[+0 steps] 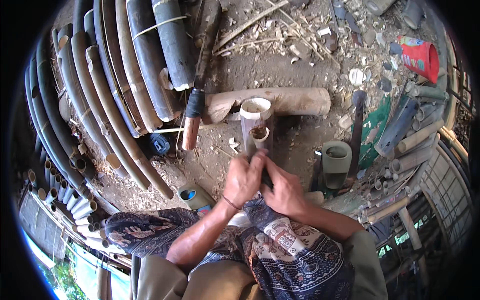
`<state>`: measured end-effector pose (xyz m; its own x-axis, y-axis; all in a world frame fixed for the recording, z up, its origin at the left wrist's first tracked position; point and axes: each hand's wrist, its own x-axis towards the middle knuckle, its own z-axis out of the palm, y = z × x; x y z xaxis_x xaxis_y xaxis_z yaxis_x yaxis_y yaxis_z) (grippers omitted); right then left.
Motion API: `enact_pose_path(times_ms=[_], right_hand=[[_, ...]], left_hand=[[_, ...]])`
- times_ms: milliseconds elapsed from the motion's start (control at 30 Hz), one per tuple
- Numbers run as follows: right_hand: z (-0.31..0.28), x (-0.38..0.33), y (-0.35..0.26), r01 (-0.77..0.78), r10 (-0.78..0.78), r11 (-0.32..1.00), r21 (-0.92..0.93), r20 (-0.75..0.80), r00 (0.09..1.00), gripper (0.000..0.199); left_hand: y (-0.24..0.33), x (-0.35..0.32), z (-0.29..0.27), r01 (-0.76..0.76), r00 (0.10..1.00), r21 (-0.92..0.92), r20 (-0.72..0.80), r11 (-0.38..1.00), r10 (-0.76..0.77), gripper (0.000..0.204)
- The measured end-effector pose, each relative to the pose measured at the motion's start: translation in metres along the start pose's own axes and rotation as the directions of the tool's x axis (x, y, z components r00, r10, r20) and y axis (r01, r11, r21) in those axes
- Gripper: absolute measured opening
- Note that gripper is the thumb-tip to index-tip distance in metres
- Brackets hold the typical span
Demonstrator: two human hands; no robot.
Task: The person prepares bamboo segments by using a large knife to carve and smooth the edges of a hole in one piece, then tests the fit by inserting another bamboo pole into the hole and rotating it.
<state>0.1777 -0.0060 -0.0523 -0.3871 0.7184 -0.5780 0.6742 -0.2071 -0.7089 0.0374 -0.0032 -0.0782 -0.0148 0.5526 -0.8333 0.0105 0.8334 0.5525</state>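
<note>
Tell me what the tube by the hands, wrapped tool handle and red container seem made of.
Tube: likely bamboo, smooth; hollow, with a pale cut rim. Wrapped tool handle: probably bare wood, dull brown below dark wrapping of unclear material. Red container: perhaps glossy plastic, from its bright printed surface.

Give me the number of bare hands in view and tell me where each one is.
2. The bare left hand and, beside it, the bare right hand, both at the near end of the pale-rimmed bamboo tube. No others show.
</note>
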Motion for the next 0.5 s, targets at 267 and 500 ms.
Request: enact_pose_path(times_ms=[267,500], right_hand=[[-0.087,0.045,0.000,0.046,-0.006,0.985,-0.164,0.237,0.971,0.041],[-0.109,0.073,-0.048,0.269,-0.009,0.797,-0.542,0.434,0.901,0.025]], left_hand=[[0.033,0.021,0.033,0.141,0.979,-0.100,0.159,0.985,-0.124,0.041],[0.055,0.004,0.024,0.341,0.940,-0.687,0.256,0.642,-0.225,0.038]])
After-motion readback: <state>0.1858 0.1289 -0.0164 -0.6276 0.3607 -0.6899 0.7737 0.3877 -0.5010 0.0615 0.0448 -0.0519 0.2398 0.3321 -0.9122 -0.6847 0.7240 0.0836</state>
